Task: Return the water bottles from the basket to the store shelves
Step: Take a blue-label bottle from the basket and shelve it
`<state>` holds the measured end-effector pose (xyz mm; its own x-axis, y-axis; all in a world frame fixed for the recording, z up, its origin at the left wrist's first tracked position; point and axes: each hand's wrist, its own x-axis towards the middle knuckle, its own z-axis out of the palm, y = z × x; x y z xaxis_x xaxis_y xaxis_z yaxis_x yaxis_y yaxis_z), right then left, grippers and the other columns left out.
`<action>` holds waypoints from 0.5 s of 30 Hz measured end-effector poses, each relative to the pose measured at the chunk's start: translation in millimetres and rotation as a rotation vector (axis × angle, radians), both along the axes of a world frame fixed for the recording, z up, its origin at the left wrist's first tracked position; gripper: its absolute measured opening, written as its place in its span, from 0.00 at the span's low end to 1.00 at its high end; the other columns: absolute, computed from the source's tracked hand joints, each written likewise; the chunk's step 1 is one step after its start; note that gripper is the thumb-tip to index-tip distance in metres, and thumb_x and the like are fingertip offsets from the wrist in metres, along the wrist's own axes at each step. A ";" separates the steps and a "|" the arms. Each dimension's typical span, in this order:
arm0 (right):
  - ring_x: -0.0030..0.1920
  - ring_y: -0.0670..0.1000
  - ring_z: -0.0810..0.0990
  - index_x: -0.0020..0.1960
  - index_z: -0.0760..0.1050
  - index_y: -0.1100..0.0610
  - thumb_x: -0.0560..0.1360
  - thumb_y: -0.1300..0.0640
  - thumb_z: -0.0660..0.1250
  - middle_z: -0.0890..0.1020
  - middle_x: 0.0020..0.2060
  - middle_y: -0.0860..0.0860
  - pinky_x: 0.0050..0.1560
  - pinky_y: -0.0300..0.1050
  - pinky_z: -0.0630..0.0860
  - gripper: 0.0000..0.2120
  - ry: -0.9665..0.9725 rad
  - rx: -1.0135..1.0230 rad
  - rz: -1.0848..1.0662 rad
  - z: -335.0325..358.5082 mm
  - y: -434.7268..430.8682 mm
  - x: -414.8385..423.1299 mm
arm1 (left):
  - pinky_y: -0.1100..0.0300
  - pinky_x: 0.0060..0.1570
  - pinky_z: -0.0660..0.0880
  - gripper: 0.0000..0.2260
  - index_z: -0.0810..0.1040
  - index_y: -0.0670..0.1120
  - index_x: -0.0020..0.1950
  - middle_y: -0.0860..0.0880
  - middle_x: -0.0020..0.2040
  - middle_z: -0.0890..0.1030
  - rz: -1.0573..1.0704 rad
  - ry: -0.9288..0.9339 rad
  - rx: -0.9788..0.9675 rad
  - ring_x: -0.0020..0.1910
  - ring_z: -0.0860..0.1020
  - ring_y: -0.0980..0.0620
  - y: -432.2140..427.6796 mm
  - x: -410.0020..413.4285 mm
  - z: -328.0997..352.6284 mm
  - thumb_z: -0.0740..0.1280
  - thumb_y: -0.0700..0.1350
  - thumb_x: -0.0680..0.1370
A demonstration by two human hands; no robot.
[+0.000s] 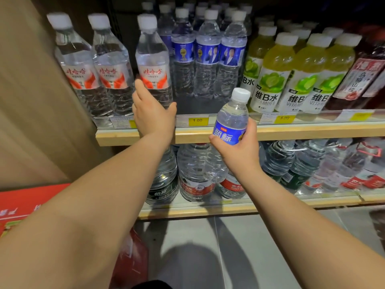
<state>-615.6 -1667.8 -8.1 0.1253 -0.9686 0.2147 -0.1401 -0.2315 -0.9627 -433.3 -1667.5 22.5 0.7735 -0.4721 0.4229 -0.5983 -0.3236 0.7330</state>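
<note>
Nearly shelved, both hands full.
L hand (154, 116) gripped red-label bottle (153, 59) on shelf (291, 130); R hand (239, 152) held blue-label bottle (231, 124) upright, below-right of front gap.

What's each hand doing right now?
Left hand: grips a red-label bottle on the shelf.
Right hand: holds a small blue-label bottle.

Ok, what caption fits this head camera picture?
Left hand grips a red-labelled clear plastic bottle on the wooden shelf; right hand holds a blue-labelled clear bottle.
</note>
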 end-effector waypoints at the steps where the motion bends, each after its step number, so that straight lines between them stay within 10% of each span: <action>1: 0.47 0.39 0.78 0.67 0.63 0.51 0.66 0.57 0.77 0.76 0.47 0.38 0.43 0.30 0.72 0.35 -0.009 0.001 0.005 0.5 -0.8 -0.3 | 0.50 0.67 0.66 0.43 0.53 0.44 0.77 0.43 0.73 0.64 0.017 -0.008 0.000 0.70 0.66 0.43 1.1 1.0 0.1 0.75 0.50 0.71; 15: 0.52 0.45 0.80 0.66 0.65 0.53 0.64 0.64 0.77 0.78 0.55 0.48 0.51 0.39 0.78 0.35 -0.111 -0.084 0.204 35.3 1.7 -4.5 | 0.49 0.68 0.66 0.41 0.58 0.47 0.75 0.45 0.70 0.66 0.022 -0.020 -0.040 0.69 0.68 0.44 26.7 3.9 -6.2 0.76 0.50 0.69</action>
<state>-620.2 -1666.1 27.2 0.2877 -0.9039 0.3165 0.0230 -0.3238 -0.9458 -429.4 -1640.7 16.3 0.7745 -0.4379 0.4564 -0.6061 -0.3076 0.7335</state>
